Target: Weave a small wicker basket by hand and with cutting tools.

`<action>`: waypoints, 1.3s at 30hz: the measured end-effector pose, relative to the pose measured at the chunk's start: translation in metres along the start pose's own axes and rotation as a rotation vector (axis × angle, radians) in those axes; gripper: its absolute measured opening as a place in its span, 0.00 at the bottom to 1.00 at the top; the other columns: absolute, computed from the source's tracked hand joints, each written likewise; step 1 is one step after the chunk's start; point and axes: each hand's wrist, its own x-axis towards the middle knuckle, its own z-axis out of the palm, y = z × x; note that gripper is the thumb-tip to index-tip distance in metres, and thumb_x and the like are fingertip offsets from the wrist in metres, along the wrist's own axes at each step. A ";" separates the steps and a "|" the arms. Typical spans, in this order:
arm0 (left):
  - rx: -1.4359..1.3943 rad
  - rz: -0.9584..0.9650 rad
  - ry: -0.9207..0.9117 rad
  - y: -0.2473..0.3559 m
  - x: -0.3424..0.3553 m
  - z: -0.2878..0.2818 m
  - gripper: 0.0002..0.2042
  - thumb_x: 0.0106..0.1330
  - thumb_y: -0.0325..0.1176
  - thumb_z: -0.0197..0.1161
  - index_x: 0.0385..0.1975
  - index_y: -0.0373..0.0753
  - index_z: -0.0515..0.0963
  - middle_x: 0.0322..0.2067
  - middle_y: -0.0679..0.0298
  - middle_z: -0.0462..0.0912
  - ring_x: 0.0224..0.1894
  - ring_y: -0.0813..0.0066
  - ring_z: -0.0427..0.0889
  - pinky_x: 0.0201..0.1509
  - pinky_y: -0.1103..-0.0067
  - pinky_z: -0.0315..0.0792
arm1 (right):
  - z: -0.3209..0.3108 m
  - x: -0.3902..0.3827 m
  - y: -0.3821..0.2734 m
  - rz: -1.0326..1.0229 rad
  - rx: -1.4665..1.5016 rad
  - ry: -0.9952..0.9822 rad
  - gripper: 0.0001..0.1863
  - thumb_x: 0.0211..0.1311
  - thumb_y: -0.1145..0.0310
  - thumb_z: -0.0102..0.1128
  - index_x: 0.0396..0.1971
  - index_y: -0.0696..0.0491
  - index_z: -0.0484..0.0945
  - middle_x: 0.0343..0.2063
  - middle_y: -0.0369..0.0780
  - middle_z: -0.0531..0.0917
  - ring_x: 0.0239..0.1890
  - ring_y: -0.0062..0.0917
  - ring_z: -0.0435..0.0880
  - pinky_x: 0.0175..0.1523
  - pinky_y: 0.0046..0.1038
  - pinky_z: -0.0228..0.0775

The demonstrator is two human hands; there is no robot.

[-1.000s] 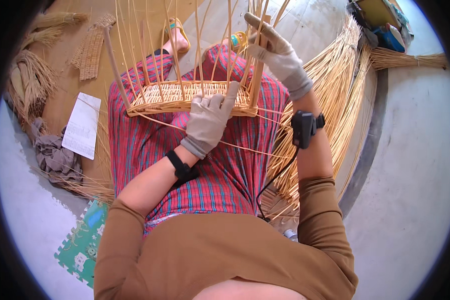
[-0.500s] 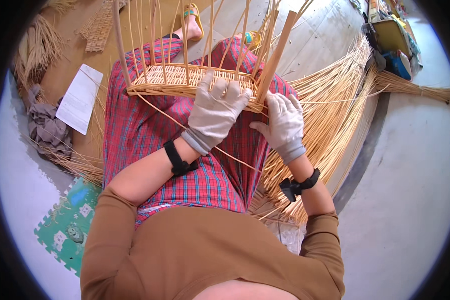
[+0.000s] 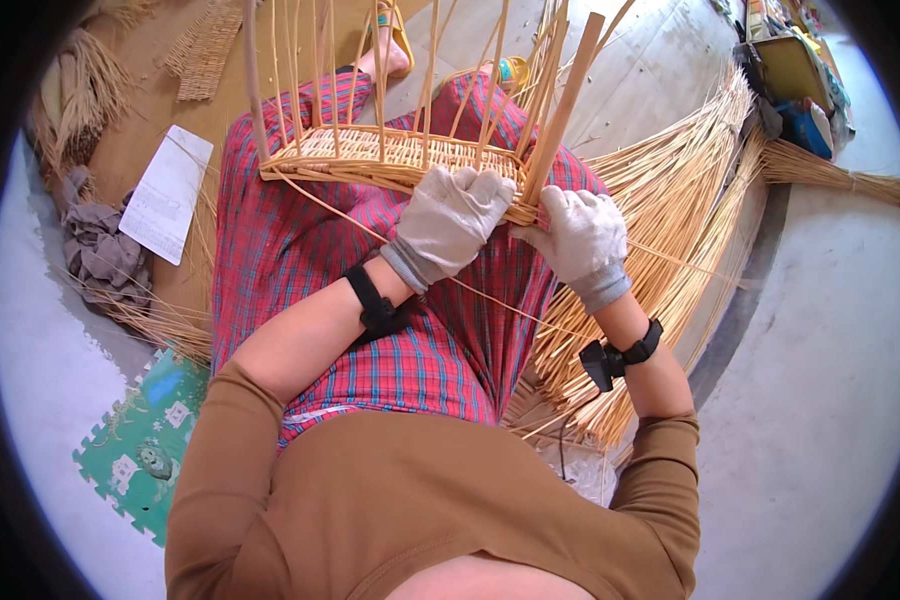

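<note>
A partly woven wicker basket [image 3: 395, 148] rests across my knees, with a flat woven base and tall upright stakes. My left hand [image 3: 453, 222], in a whitish work glove, has its fingers curled over the basket's near edge close to the right corner. Beside a thick flat corner post [image 3: 564, 110], my gloved right hand [image 3: 582, 235] is closed on a thin wicker strand [image 3: 685, 262] that trails off to the right. The fingertips hide where the strand meets the weave. Another long strand [image 3: 340, 216] runs from the basket's left corner beneath my left wrist.
A big fan of loose wicker strands [image 3: 660, 230] lies on the floor to my right, with a tied bundle [image 3: 835, 175] beyond. At left are a white board [image 3: 165, 200], a grey cloth [image 3: 105, 250] and a green foam mat [image 3: 145, 440]. Woven panels [image 3: 210, 55] lie at far left.
My left fingers, spread over the edge before, have curled down onto it. The right hand has turned and closed more at the corner. Its trailing strand has swung lower.
</note>
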 end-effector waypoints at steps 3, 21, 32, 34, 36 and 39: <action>-0.058 -0.051 -0.047 -0.008 -0.005 0.011 0.17 0.62 0.38 0.64 0.50 0.47 0.80 0.41 0.69 0.79 0.42 0.68 0.81 0.45 0.69 0.69 | 0.007 0.000 -0.009 0.025 -0.034 0.014 0.23 0.52 0.50 0.75 0.37 0.49 0.76 0.26 0.37 0.81 0.33 0.35 0.82 0.39 0.38 0.70; -0.907 -1.328 0.306 -0.260 -0.247 -0.169 0.14 0.76 0.34 0.61 0.57 0.39 0.82 0.38 0.65 0.84 0.35 0.77 0.82 0.44 0.78 0.81 | 0.047 -0.043 0.007 0.425 0.021 -0.113 0.27 0.52 0.59 0.78 0.49 0.54 0.79 0.38 0.45 0.85 0.40 0.45 0.82 0.48 0.43 0.73; -0.373 -2.243 -0.466 -0.117 -0.639 -0.107 0.19 0.68 0.46 0.59 0.54 0.48 0.85 0.50 0.55 0.88 0.52 0.58 0.86 0.58 0.67 0.78 | 0.037 -0.048 0.027 0.654 0.306 -0.222 0.22 0.65 0.72 0.71 0.55 0.59 0.75 0.46 0.42 0.82 0.46 0.27 0.79 0.56 0.32 0.72; -0.615 -2.324 -0.494 -0.085 -0.633 -0.094 0.19 0.68 0.46 0.59 0.54 0.48 0.85 0.52 0.54 0.87 0.56 0.56 0.85 0.62 0.65 0.77 | 0.027 -0.043 0.027 0.675 0.363 -0.223 0.23 0.68 0.71 0.69 0.59 0.59 0.72 0.51 0.43 0.82 0.50 0.27 0.79 0.59 0.31 0.71; -0.760 -2.294 -0.588 -0.058 -0.633 -0.085 0.20 0.67 0.45 0.59 0.56 0.49 0.84 0.59 0.53 0.83 0.64 0.53 0.79 0.67 0.63 0.73 | 0.018 -0.037 0.030 0.658 0.317 -0.224 0.24 0.68 0.71 0.69 0.60 0.59 0.72 0.52 0.44 0.82 0.52 0.28 0.79 0.60 0.31 0.71; -0.554 -2.155 -0.701 -0.045 -0.652 -0.064 0.20 0.67 0.41 0.59 0.58 0.48 0.82 0.59 0.53 0.83 0.62 0.54 0.81 0.65 0.63 0.75 | 0.012 -0.033 0.044 0.634 0.313 -0.219 0.25 0.69 0.70 0.68 0.62 0.60 0.71 0.57 0.46 0.82 0.56 0.30 0.79 0.63 0.32 0.69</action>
